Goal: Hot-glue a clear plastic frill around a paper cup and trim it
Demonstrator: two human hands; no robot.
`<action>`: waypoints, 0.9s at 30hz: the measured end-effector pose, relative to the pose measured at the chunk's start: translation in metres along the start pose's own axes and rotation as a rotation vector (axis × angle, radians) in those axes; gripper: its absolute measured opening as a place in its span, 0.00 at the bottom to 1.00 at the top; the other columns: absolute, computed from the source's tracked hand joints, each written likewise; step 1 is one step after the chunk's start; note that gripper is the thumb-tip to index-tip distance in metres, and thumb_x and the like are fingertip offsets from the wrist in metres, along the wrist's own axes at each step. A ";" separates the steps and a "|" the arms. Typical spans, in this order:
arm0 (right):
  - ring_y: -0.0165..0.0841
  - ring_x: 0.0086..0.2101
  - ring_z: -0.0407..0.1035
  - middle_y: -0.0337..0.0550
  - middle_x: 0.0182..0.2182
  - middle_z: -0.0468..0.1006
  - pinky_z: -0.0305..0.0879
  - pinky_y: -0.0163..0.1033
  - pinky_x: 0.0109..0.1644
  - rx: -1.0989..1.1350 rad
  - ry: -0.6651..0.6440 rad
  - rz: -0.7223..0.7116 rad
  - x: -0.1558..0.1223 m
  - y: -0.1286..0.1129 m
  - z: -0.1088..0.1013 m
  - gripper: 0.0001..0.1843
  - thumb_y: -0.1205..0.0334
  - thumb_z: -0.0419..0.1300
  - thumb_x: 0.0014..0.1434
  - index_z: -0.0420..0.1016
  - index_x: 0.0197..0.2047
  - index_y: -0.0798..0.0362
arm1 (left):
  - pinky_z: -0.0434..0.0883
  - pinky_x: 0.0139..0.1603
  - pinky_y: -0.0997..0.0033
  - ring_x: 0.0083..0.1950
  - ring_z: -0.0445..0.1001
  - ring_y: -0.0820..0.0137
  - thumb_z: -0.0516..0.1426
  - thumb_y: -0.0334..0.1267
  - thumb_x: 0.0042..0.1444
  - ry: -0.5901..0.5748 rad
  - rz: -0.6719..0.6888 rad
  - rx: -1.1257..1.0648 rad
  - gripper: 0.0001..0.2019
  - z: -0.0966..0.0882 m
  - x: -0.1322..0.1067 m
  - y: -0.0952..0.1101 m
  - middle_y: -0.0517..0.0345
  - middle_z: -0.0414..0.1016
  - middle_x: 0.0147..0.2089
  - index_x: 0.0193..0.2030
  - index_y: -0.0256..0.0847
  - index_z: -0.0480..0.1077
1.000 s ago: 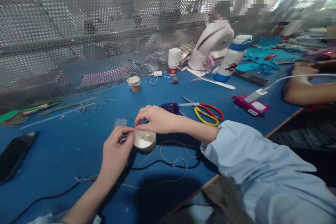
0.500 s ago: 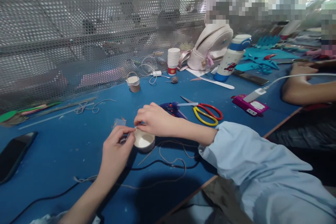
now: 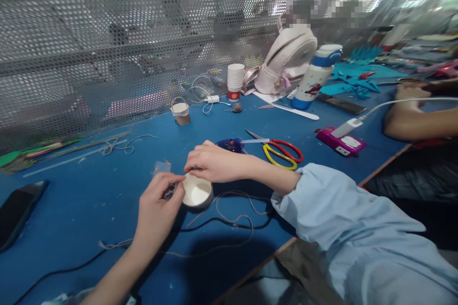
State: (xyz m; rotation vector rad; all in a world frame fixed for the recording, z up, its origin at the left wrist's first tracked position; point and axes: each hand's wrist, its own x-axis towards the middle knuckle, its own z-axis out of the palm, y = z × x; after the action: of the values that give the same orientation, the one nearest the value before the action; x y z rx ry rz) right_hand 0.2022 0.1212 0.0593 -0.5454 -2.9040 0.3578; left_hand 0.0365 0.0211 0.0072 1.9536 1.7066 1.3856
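A short white paper cup (image 3: 198, 194) stands on the blue table between my hands, its open top facing up. My left hand (image 3: 160, 205) is closed, thumb and forefinger pinching at the cup's left rim. My right hand (image 3: 207, 164) reaches over the far rim with its fingers bent together there; its fingertips are partly hidden. Thin grey string (image 3: 252, 221) trails in loops to the right of the cup and below it. A blue glue gun (image 3: 230, 145) lies just beyond my right hand, beside scissors (image 3: 280, 155) with red and yellow handles.
Behind stand a small wrapped bucket (image 3: 181, 113), stacked paper cups (image 3: 235, 82), a pale backpack (image 3: 286, 62) and a bottle (image 3: 315, 78). A phone (image 3: 19, 212) lies at left, a pink power strip (image 3: 339, 142) at right. Another person's arm (image 3: 418, 114) rests at the right edge.
The cup has turned or tilted slightly, so more of its inside shows. My right hand has shifted a little; both hands stay at the rim.
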 end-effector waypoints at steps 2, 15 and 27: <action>0.34 0.43 0.68 0.44 0.42 0.79 0.50 0.40 0.45 0.076 -0.026 0.000 -0.002 0.002 -0.003 0.12 0.69 0.53 0.65 0.78 0.44 0.55 | 0.67 0.34 0.76 0.34 0.73 0.74 0.56 0.35 0.56 0.004 0.026 0.017 0.06 0.001 -0.001 0.000 0.61 0.75 0.33 0.33 0.42 0.76; 0.39 0.42 0.64 0.51 0.43 0.77 0.47 0.43 0.42 -0.276 0.047 0.033 -0.006 -0.008 0.001 0.11 0.70 0.55 0.61 0.74 0.45 0.60 | 0.68 0.33 0.74 0.32 0.72 0.74 0.56 0.35 0.55 0.018 0.029 0.054 0.07 0.003 0.001 0.002 0.60 0.75 0.32 0.34 0.42 0.76; 0.36 0.43 0.67 0.46 0.44 0.79 0.50 0.40 0.46 0.082 0.104 0.151 -0.009 -0.011 -0.006 0.10 0.66 0.59 0.61 0.77 0.44 0.56 | 0.67 0.34 0.72 0.33 0.72 0.72 0.56 0.36 0.56 -0.004 0.037 0.055 0.07 0.003 0.000 0.004 0.59 0.74 0.33 0.35 0.42 0.76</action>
State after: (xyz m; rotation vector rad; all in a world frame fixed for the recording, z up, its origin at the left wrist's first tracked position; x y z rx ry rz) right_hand 0.2077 0.1097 0.0668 -0.7485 -2.7425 0.4524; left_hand 0.0409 0.0214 0.0084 2.0250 1.7328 1.3596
